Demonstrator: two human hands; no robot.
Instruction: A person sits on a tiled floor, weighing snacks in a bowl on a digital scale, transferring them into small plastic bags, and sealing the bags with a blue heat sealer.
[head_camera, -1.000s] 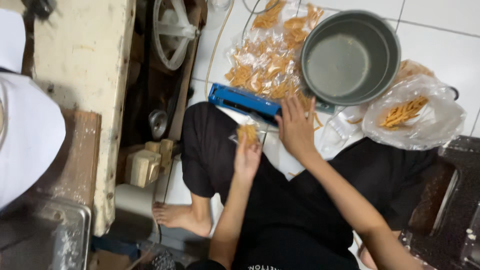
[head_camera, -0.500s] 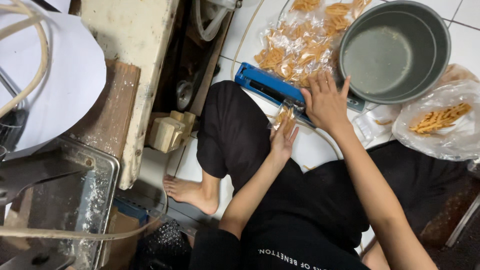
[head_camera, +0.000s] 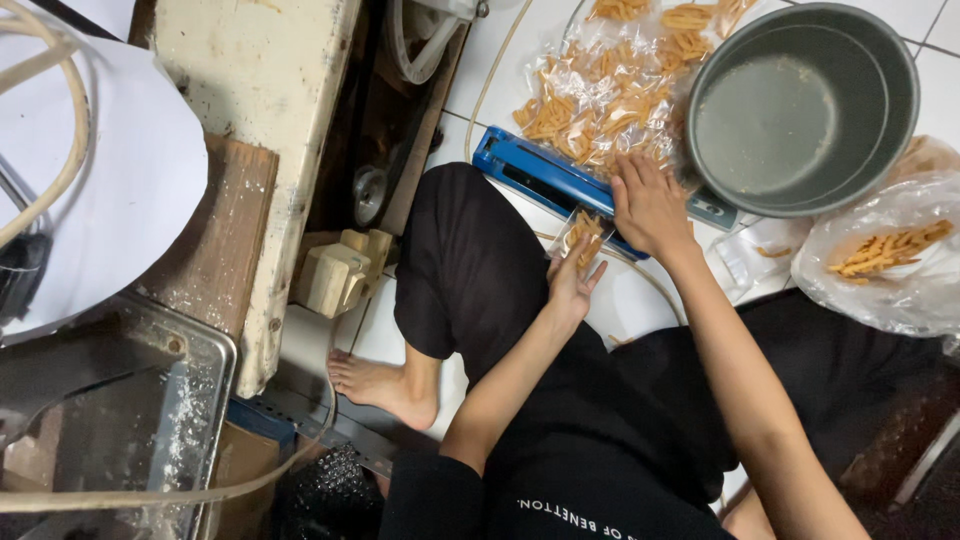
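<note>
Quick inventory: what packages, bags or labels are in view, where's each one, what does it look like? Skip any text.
Small clear packet: held by the left hand at the blue sealer bar, orange snack sticks inside.
Sealed packets: heap on the white tile beyond the sealer, clear film, orange sticks.
Large bag: right of the grey pot, rumpled clear plastic, sticks loose inside.
Empty pouches: flat on the tile by the right hand.

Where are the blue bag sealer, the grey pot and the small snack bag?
blue bag sealer (head_camera: 525, 172), head view, top of its bar
grey pot (head_camera: 800, 105), head view, inner base
small snack bag (head_camera: 583, 236), head view, its middle
</note>
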